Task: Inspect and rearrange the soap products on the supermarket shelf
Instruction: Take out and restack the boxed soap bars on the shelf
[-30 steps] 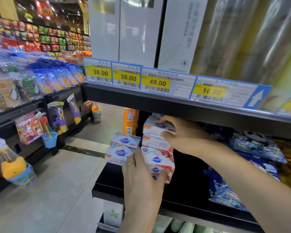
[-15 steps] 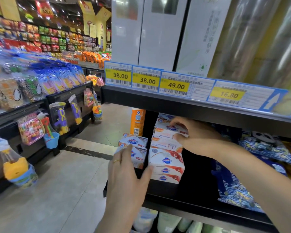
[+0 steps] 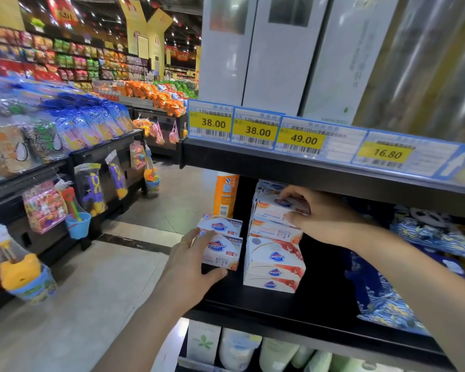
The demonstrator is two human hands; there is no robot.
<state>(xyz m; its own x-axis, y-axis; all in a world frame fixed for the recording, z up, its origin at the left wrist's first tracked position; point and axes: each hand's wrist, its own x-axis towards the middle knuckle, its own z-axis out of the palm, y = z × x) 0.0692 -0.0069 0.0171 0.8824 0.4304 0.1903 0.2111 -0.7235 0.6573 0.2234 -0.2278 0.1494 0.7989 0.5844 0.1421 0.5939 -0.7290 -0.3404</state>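
Note:
White soap boxes with a blue shield logo stand on the black shelf (image 3: 293,307). A tall stack of soap boxes (image 3: 275,267) rises in the middle. My right hand (image 3: 322,213) grips the top soap box (image 3: 274,206) of that stack, fingers over its top and thumb under its front edge. To the left sits a lower pile; my left hand (image 3: 191,264) holds its front soap box (image 3: 223,249) from the left side, thumb beneath it. A second box (image 3: 222,226) lies just behind.
An orange bottle (image 3: 226,194) stands behind the left pile. Blue patterned packs (image 3: 387,299) fill the shelf to the right. Price tags (image 3: 255,131) line the shelf above, close over my right hand. Toy and snack racks (image 3: 65,157) flank the aisle floor at left.
My left hand has moved left from the tall stack's bottom box to the front box of the low pile. The view has shifted left. My right hand stays on the top box.

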